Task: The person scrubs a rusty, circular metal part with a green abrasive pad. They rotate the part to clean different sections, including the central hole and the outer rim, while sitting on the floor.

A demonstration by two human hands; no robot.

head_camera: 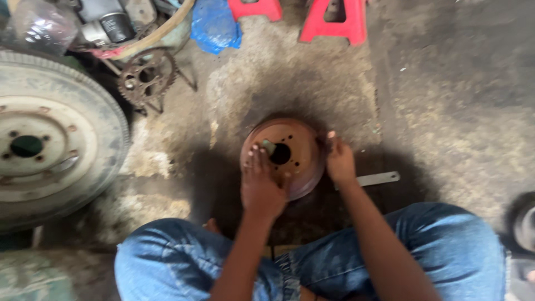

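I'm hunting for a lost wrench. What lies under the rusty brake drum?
A flat metal bar pokes out from behind the right hand beside the brake drum; its other end is hidden. The drum and left hand cover the floor beneath.

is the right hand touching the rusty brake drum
Touching. The head view shows the right hand with fingers curled over the right rim of the rusty brake drum, no gap visible between them.
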